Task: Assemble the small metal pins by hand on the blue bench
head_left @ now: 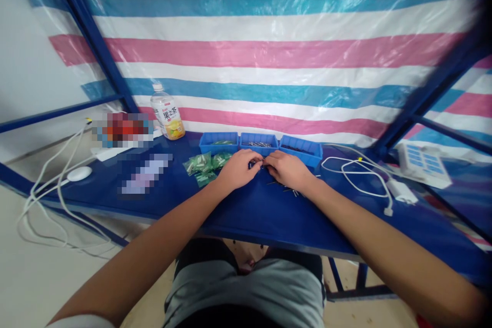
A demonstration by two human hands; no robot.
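Blue-topped table [246,215] carries it all: just in front of the middle bin [258,141], your left hand [239,168] and right hand [286,169] meet, fingertips pinched on a tiny dark part [257,165]. Loosen that pinch and it could drop among the loose pins [292,192] on the bin's near side.

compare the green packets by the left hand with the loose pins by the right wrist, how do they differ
The small green plastic packets lie bunched beside the left hand; the thin dark loose pins lie scattered by the right hand. The packets are broad and flat, the pins slim sticks. The packets are bright green, the pins dark. Both rest on the blue table, in front of the blue plastic bins.
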